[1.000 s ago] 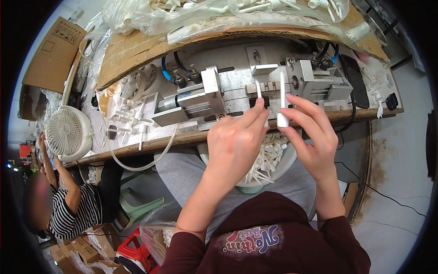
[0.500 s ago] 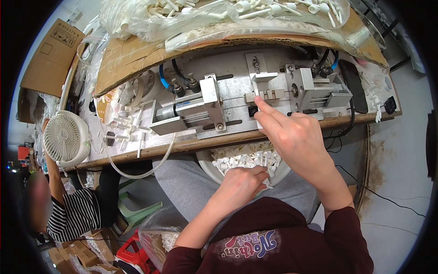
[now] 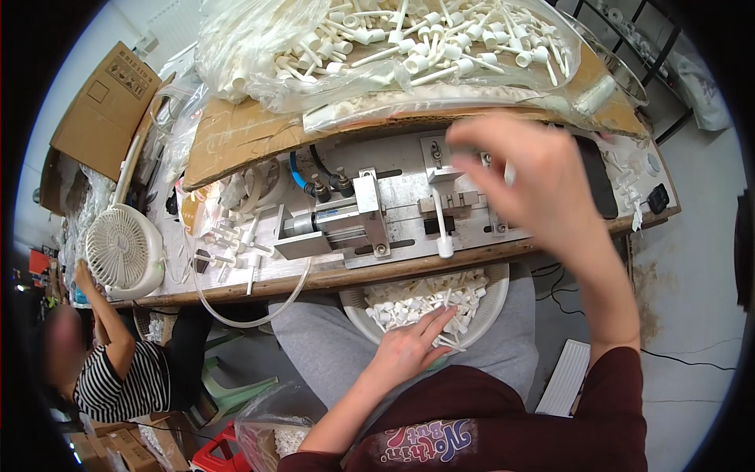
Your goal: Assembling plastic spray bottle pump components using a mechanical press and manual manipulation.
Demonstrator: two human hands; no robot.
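Observation:
My left hand [image 3: 409,346] lies over the near side of a white basket [image 3: 498,303] on my lap. Its fingers are stretched out and touch small white plastic pieces [image 3: 405,297] inside. My right hand [image 3: 535,177] is raised above the right side of a metal bench fixture [image 3: 401,228], its fingertips smeared by motion. Thumb and forefinger look apart, and a white bit shows by the curled fingers; whether it is held I cannot tell. A white plastic stem with a round end [image 3: 443,232] rests across the fixture's small middle block [image 3: 464,203], sticking out toward me.
Behind the fixture, a cardboard sheet [image 3: 236,141] carries a clear bag of white capped stems [image 3: 440,47]. More white parts [image 3: 228,244] lie left on the bench, near a white fan [image 3: 122,250]. A dark phone [image 3: 595,177] lies right. Another person [image 3: 130,370] sits at left.
My right hand has lifted from the middle block, moving up and right. The white stem's round end now shows there. My left hand has shifted slightly left and its fingers have straightened.

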